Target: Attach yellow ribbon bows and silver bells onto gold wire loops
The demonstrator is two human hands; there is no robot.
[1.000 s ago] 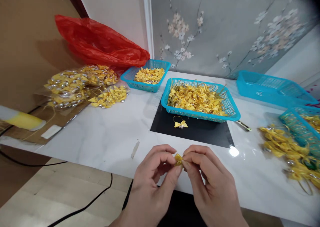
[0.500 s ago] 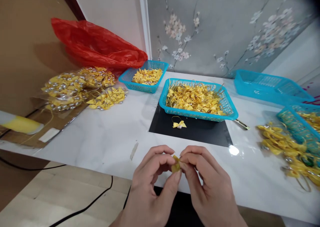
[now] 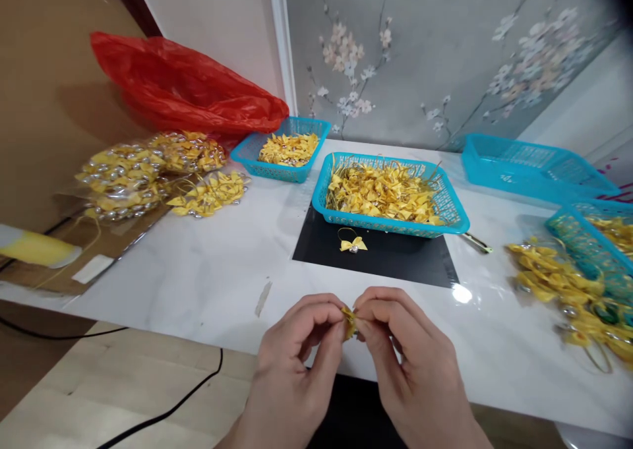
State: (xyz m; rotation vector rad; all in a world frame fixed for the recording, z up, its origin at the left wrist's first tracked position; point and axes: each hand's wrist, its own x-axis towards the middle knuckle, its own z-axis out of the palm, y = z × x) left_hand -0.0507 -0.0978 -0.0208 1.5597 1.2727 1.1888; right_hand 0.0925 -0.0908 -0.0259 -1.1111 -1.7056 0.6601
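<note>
Near the table's front edge, a small yellow ribbon bow (image 3: 349,324) is pinched between my two hands, mostly hidden by fingertips. My left hand (image 3: 304,353) grips its left side between thumb and fingers. From the other side, my right hand (image 3: 408,357) pinches it the same way. Beyond them, a single finished-looking yellow bow (image 3: 353,244) with a silvery bead and a thin loop lies on a black mat (image 3: 376,261). On the mat's far part stands a blue basket (image 3: 393,225) heaped with yellow bows (image 3: 380,188).
Behind left are another blue basket (image 3: 279,172) of bows, a red plastic bag (image 3: 188,93) and bagged bows (image 3: 121,179). Loose bows (image 3: 210,195) lie beside these. At right are a blue tray (image 3: 534,165), a partly seen basket (image 3: 573,231), more bows (image 3: 558,277) and metal snips (image 3: 477,242).
My left thumb has drawn back and up along the bow, and less of the yellow ribbon shows between my fingers. My right hand stays nearly still. The view has shifted slightly.
</note>
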